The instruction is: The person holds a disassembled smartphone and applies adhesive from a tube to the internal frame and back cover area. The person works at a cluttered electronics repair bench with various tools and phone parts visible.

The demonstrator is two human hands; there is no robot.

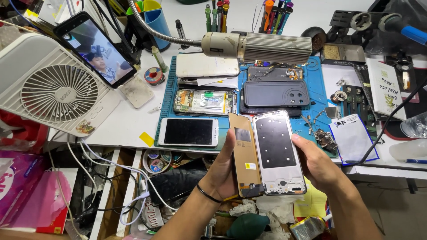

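Two parts are held at the table's (133,129) front edge — left hand (224,171) closed round a gold screen panel (244,155), right hand (318,164) gripping the white phone frame (278,153).

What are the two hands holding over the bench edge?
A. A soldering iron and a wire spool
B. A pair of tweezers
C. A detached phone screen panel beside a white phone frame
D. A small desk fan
C: the left hand holds the copper-backed screen panel, and the right hand steadies the white phone frame beside it.

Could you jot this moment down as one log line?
left hand: holds copper-backed screen panel | right hand: holds white phone frame | parts side by side above open drawer | blue mat behind
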